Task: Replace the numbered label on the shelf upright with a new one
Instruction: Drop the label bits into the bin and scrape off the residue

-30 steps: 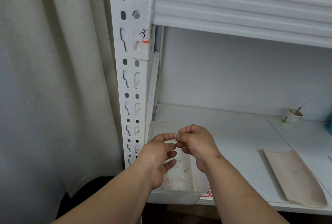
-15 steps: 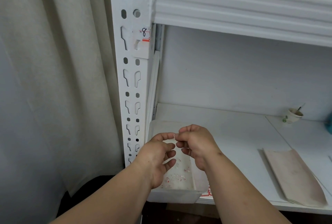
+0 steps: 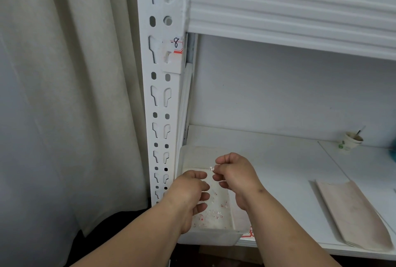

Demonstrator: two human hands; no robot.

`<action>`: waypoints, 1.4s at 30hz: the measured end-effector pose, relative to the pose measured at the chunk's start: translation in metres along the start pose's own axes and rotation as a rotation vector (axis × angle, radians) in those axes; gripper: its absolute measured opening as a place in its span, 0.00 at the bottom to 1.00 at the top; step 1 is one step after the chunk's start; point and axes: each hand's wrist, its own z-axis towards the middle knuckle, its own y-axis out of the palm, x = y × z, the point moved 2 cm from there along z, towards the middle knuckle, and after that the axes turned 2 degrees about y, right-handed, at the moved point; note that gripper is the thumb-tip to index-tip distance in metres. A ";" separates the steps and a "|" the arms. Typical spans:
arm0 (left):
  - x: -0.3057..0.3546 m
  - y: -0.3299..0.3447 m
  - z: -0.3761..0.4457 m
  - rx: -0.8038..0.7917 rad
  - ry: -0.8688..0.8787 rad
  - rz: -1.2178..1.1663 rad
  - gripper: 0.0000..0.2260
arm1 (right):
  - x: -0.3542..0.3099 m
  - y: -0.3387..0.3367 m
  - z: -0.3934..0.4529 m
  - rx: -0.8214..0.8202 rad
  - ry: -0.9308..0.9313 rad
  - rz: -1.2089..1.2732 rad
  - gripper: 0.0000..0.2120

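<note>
Right hand point(image 3: 234, 177) pinches a small white scrap point(image 3: 211, 168) over the tray point(image 3: 214, 239); left hand point(image 3: 189, 189) has loose, empty fingers just beside it. Judged: drop the scrap straight down, inside the tray walls. Open shelf point(image 3: 278, 159) lies to the right. Further up, the label point(image 3: 176, 44), marked 8, remains half peeled on the upright point(image 3: 159, 104).

storage room or stockroom, white slotted metal shelf upright point(image 3: 159, 99) with numbered label point(image 3: 176, 45), bare shelf board point(image 3: 278, 159), curtain point(image 3: 64, 95) beside it
</note>
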 end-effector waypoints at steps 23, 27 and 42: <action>-0.011 -0.007 0.002 -0.027 0.014 0.117 0.12 | 0.003 0.010 -0.001 0.032 -0.054 -0.141 0.03; -0.012 -0.008 0.003 -0.035 0.017 0.098 0.11 | 0.003 0.012 -0.003 0.024 -0.051 -0.171 0.10; -0.011 -0.012 -0.005 -0.060 0.040 0.085 0.11 | -0.004 0.016 -0.009 0.035 -0.079 -0.124 0.04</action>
